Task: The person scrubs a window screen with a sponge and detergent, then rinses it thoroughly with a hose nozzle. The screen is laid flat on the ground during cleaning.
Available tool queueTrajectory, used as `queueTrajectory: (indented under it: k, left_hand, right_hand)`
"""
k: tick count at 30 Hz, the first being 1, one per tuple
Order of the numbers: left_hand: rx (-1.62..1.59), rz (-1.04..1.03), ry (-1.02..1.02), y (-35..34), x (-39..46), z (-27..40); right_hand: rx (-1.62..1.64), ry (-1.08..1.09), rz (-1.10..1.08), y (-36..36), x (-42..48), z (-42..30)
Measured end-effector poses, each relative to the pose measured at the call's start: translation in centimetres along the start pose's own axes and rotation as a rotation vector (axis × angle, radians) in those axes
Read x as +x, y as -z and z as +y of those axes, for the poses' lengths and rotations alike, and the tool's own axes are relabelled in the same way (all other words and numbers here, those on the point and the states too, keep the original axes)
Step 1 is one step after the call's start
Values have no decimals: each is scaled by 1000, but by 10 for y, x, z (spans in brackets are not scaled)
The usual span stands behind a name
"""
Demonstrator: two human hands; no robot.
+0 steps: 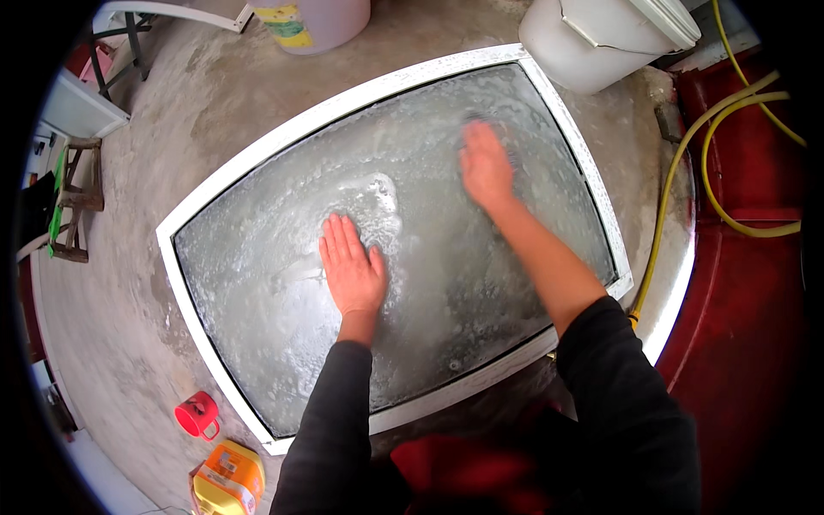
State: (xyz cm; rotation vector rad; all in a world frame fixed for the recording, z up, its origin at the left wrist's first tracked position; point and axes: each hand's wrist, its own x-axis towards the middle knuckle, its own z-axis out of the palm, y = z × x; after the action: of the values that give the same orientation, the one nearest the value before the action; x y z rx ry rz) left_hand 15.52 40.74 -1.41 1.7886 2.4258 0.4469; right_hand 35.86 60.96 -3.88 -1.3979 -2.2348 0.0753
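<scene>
A glass pane in a white window frame lies before me, wet and streaked with suds. My left hand rests palm down near the pane's middle, fingers extended, holding nothing. Shiny foam spreads just beyond its fingertips. Farther right, towards the far edge, my right hand presses on the glass and is blurred. Dark edges of a scouring pad show around its fingers; most of the pad is hidden under the hand.
At the far side stand a white lidded bucket and a pale bucket. A yellow hose curves along the right. Near the lower left corner are a red mug and a yellow-orange jug. A wooden stool sits left.
</scene>
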Motion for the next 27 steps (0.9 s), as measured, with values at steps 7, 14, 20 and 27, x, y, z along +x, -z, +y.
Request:
queueTrajectory:
  k: [7, 14, 20, 27]
  left_hand:
    - [0, -17, -3, 1, 2, 4]
    - [49, -42, -45, -1, 10, 10]
    - [55, -24, -21, 2, 4, 2]
    - [32, -27, -57, 1, 8, 8]
  right_hand:
    - [-17, 73, -138, 27, 6, 71]
    - [-128, -116, 51, -21, 118, 106]
    - [57, 263, -139, 4, 54, 57]
    - [-166, -40, -75, 2, 102, 125]
